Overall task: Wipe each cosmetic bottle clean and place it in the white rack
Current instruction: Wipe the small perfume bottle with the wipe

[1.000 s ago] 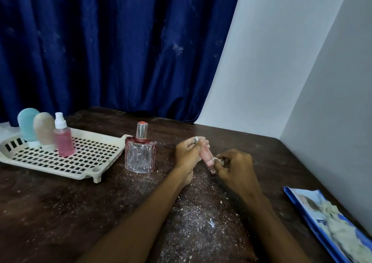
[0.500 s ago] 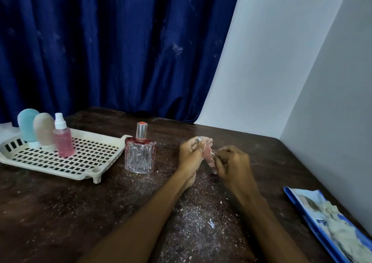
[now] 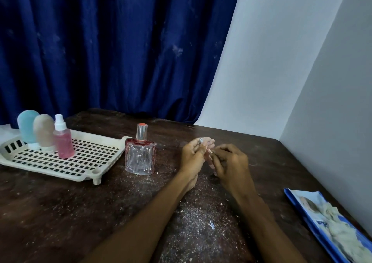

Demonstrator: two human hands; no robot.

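My left hand (image 3: 193, 155) grips a small pink bottle (image 3: 208, 158) by its upper end, held over the dark table. My right hand (image 3: 229, 162) pinches a small white scrap of wipe (image 3: 211, 151) against the bottle's side and hides the bottle's lower part. A clear glass perfume bottle (image 3: 140, 156) with a silver cap stands on the table left of my hands. The white rack (image 3: 66, 162) lies at the left. In it stand a blue bottle (image 3: 27, 125), a beige bottle (image 3: 43, 130) and a pink spray bottle (image 3: 62, 140).
A blue packet with white wipes (image 3: 330, 220) lies at the table's right edge. White dust and crumbs (image 3: 193, 218) speckle the dark table between my arms. A blue curtain hangs behind, and a white wall runs close along the right.
My right hand has moved up along the pink bottle, from its lower end towards its top. My left hand keeps holding the bottle in place.
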